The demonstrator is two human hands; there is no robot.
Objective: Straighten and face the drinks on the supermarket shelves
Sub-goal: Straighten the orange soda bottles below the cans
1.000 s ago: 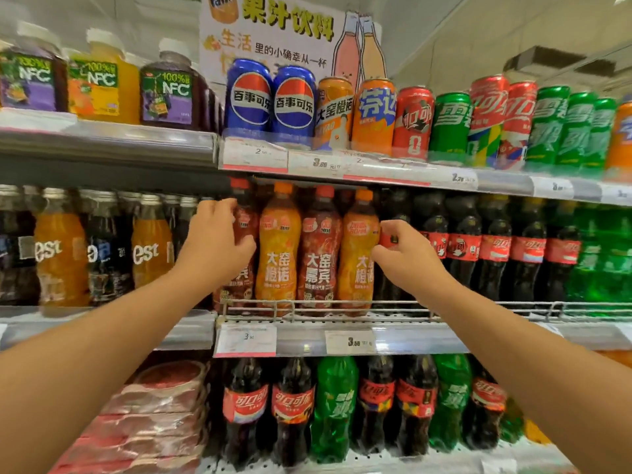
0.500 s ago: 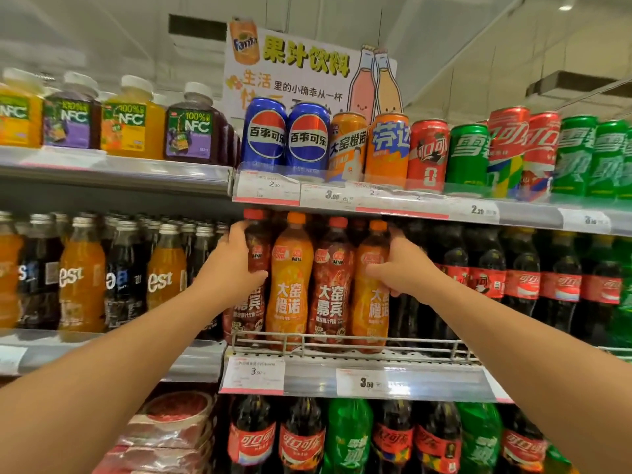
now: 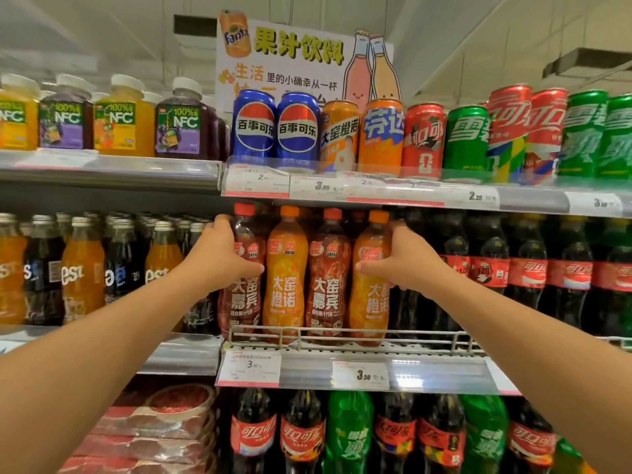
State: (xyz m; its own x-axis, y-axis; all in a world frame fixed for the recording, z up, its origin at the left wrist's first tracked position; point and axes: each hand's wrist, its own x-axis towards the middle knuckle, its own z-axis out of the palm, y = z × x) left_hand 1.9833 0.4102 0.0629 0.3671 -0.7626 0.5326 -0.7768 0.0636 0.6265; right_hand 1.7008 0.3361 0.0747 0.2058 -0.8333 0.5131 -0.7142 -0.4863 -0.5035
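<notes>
Left hand (image 3: 219, 260) grips the red-capped dark bottle (image 3: 243, 268) at row's left end. Right hand (image 3: 403, 265) grips the orange bottle (image 3: 371, 278) at the right end. Both upright behind the wire rail (image 3: 342, 333).

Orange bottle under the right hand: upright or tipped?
Upright. The orange bottle stands on its base behind the wire rail, cap up; the right hand grips it.

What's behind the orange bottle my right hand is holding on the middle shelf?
Behind the orange bottle that the right hand grips, only dark shelf depth shows. The bottle and hand cover whatever stands behind; more bottles in that row cannot be confirmed.
</notes>
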